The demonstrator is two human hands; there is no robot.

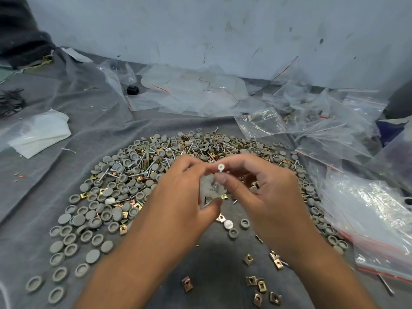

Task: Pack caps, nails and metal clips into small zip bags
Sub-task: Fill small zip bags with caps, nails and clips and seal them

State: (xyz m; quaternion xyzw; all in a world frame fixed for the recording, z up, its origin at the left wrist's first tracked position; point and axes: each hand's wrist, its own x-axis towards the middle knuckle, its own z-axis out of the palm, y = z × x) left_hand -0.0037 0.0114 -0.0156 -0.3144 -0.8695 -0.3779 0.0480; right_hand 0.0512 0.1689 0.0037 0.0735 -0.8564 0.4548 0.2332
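A broad heap of grey round caps (107, 192), silver nails (142, 168) and brass-coloured metal clips (256, 284) lies spread on a grey cloth. Above its middle, my left hand (178, 192) pinches a small clear zip bag (210, 190) with parts inside it. My right hand (267, 192) holds a nail (220, 167) by its shank between thumb and fingers, head up, its lower end at or in the bag's mouth. Both hands meet at the bag.
Empty zip bags with red seal lines (379, 226) are stacked at the right. More clear bags (200, 92) lie along the wall behind the heap. A folded white plastic sheet (40, 132) sits at the left, a small black object (133, 89) at the back.
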